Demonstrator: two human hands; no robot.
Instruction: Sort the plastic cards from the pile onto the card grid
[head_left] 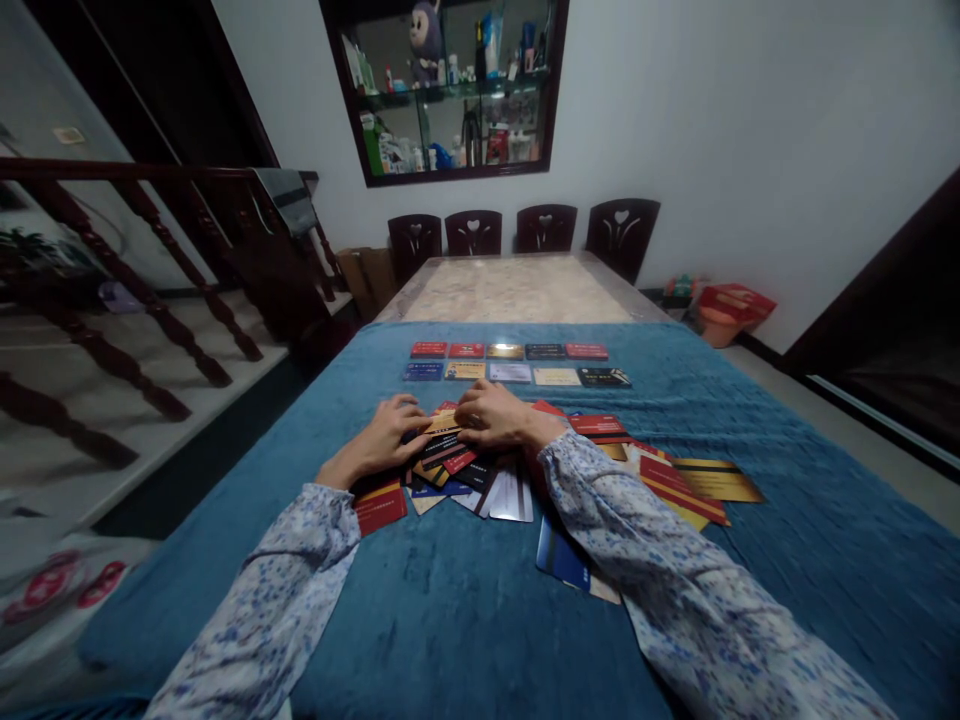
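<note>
A loose pile of bank cards [450, 470] lies overlapping on the blue cloth, in black, gold, red, blue and silver. My left hand [382, 438] rests at the pile's left side, its fingers bent but apart, the thumb touching a black card's edge. Over the pile's top, my right hand [495, 415] has its fingers curled down on a gold card [442, 422]; the fingertips are partly hidden. Beyond both hands, cards sit in two neat rows: a back row with a red card [429, 350] at its left end, and a front row with a black card [604, 378] at its right.
More cards, including a gold one [720, 479] and a blue one [561, 553], spread around my right forearm. A blue cloth [420, 620] covers the near table; its marbled top [517, 290] shows at the far end. Several dark chairs [472, 233] stand behind.
</note>
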